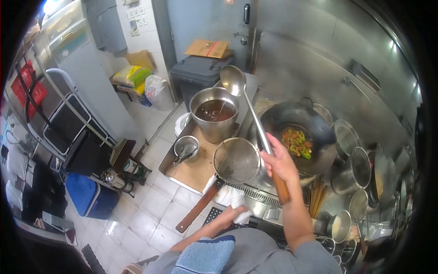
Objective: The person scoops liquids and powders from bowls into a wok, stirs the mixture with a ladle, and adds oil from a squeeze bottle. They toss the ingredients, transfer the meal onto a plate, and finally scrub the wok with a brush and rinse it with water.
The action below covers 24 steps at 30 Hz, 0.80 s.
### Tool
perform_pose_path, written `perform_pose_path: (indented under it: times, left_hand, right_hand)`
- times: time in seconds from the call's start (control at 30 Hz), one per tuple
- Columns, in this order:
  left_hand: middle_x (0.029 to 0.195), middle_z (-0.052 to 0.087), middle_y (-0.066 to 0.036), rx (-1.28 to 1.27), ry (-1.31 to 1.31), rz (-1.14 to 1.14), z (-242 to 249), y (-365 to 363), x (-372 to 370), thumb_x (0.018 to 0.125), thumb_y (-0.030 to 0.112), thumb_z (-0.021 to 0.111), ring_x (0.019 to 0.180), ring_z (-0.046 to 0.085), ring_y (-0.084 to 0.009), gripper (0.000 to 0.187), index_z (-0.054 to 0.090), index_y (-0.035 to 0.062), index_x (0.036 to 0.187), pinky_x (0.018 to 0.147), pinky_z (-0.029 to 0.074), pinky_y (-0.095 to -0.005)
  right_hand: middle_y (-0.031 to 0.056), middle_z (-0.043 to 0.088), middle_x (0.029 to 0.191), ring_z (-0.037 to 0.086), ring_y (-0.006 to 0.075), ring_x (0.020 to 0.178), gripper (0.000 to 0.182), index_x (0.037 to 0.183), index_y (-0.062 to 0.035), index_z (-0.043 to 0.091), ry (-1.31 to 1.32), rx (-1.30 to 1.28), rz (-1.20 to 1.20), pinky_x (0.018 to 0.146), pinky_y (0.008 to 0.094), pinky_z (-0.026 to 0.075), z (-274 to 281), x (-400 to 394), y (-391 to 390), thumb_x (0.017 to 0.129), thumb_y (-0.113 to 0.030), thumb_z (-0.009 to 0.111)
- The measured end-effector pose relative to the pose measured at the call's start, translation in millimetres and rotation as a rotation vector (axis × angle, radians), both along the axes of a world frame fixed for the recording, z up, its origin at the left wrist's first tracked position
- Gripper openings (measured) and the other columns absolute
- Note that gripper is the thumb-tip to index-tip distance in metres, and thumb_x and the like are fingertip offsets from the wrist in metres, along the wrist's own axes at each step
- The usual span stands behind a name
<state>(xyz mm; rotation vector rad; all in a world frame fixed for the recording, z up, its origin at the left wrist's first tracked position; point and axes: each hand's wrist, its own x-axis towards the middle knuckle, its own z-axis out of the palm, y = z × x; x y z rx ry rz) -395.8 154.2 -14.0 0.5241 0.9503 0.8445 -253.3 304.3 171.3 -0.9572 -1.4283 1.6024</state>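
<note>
The right hand [279,163] is clamped around the handle of a long ladle [233,80], gripping it just above its wooden end; the bowl of the ladle is raised well beyond the hand, over the far rim of a steel pot [214,128]. The left hand [233,213] lies lower and nearer the body, closed on a white cloth [228,195] at the front edge of the counter [196,171].

The steel pot, ahead and to the left of the right hand, holds a dark brown liquid. Just to the right of that hand sits a black wok [319,132] with a small heap of green, orange and red vegetable pieces at its bottom. Between the two hands rests a round mesh strainer [236,160], its basket showing nothing inside, its wooden handle running down past the left hand and out over the counter edge above the tiled floor [155,201]. Left of the strainer is a small steel bowl [186,147] with a utensil in it. Right of the right forearm, several steel condiment tubs [353,176] crowd together, some lidded; their contents cannot be made out.

Open counter lies between the small bowl and the strainer. Beyond the left hand the counter edge drops to open floor.
</note>
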Motion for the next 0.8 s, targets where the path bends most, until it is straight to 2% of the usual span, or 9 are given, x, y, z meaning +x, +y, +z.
perform_pose_path:
  times: [0.1, 0.2, 0.27, 0.43, 0.5, 0.57, 0.63, 0.77, 0.8]
  left_hand:
    - [0.094, 0.062, -0.008, -0.018, 0.080, -0.017, 17, 10, 5, 0.085, 0.022, 0.063, 0.082, 0.062, -0.0187, 0.032, 0.055, -0.0001, 0.108, 0.069, 0.050, -0.0330]
    - [0.094, 0.062, -0.008, -0.040, 0.027, -0.086, 16, 21, 16, 0.086, 0.021, 0.063, 0.081, 0.062, -0.0190, 0.032, 0.055, 0.0009, 0.110, 0.069, 0.051, -0.0328]
    - [0.095, 0.063, -0.009, -0.060, -0.002, -0.134, 19, 23, 28, 0.087, 0.021, 0.063, 0.083, 0.063, -0.0196, 0.032, 0.054, 0.0014, 0.111, 0.070, 0.052, -0.0331]
    - [0.100, 0.065, -0.013, -0.030, -0.057, -0.242, 35, 31, 62, 0.090, 0.023, 0.063, 0.092, 0.066, -0.0241, 0.037, 0.054, 0.0001, 0.116, 0.076, 0.054, -0.0356]
    - [0.099, 0.065, -0.014, 0.007, -0.052, -0.252, 34, 35, 75, 0.090, 0.023, 0.063, 0.092, 0.066, -0.0245, 0.037, 0.054, -0.0001, 0.117, 0.075, 0.055, -0.0362]
    - [0.100, 0.066, -0.014, 0.037, -0.066, -0.217, 50, 51, 87, 0.090, 0.023, 0.061, 0.090, 0.067, -0.0260, 0.036, 0.054, 0.0007, 0.117, 0.074, 0.056, -0.0393]
    - [0.101, 0.066, -0.014, 0.060, -0.148, -0.149, 52, 68, 99, 0.092, 0.028, 0.058, 0.089, 0.067, -0.0264, 0.037, 0.055, 0.0030, 0.118, 0.071, 0.057, -0.0400]
    - [0.100, 0.067, -0.012, -0.125, -0.267, -0.144, 98, 126, 116, 0.095, 0.051, 0.046, 0.080, 0.068, -0.0258, 0.043, 0.056, 0.0143, 0.113, 0.053, 0.055, -0.0354]
    - [0.098, 0.066, -0.011, -0.158, -0.255, -0.137, 92, 145, 122, 0.095, 0.052, 0.046, 0.078, 0.067, -0.0272, 0.041, 0.057, 0.0166, 0.112, 0.051, 0.054, -0.0348]
  right_hand:
    - [0.0032, 0.055, 0.087, 0.049, 0.0068, 0.057, 0.073, 0.149, -0.0102, 0.025, 0.010, -0.029, -0.113, 0.043, 0.0233, 0.040, 19, 52, -34, 0.087, -0.005, 0.063]
    - [0.0030, 0.054, 0.084, 0.049, 0.0078, 0.051, 0.080, 0.150, -0.0191, 0.026, -0.404, 0.169, -0.273, 0.040, 0.0234, 0.039, 11, 113, -69, 0.082, -0.001, 0.064]
    - [0.0023, 0.053, 0.080, 0.048, 0.0085, 0.049, 0.080, 0.150, -0.0159, 0.026, -0.400, 0.056, -0.327, 0.039, 0.0235, 0.039, 20, 143, -93, 0.082, 0.000, 0.064]
    - [0.0033, 0.055, 0.079, 0.049, 0.0107, 0.047, 0.077, 0.149, -0.0033, 0.023, 0.047, -0.117, -0.379, 0.040, 0.0251, 0.041, -44, 223, -97, 0.081, -0.004, 0.061]
    - [0.0058, 0.059, 0.081, 0.052, 0.0134, 0.048, 0.077, 0.148, -0.0017, 0.023, -0.427, -0.048, -0.538, 0.044, 0.0280, 0.046, -67, 216, -69, 0.082, -0.010, 0.061]
    - [0.0118, 0.063, 0.087, 0.057, 0.0171, 0.055, 0.077, 0.148, -0.0009, 0.023, -0.517, -0.044, -0.619, 0.049, 0.0310, 0.048, -89, 225, -37, 0.082, -0.012, 0.060]
    - [0.0151, 0.065, 0.092, 0.059, 0.0197, 0.060, 0.077, 0.149, -0.0020, 0.023, -0.620, 0.042, -0.525, 0.053, 0.0322, 0.049, -130, 241, 4, 0.082, -0.012, 0.059]
    - [0.0071, 0.052, 0.062, 0.050, 0.0150, 0.045, 0.081, 0.150, -0.0031, 0.015, -0.568, -0.053, -0.169, 0.044, 0.0297, 0.043, -76, 230, -7, 0.083, -0.006, 0.059]
    - [0.0088, 0.056, 0.067, 0.053, 0.0156, 0.049, 0.081, 0.151, -0.0061, 0.014, -0.655, 0.022, -0.074, 0.045, 0.0312, 0.045, -80, 239, -15, 0.083, -0.006, 0.059]
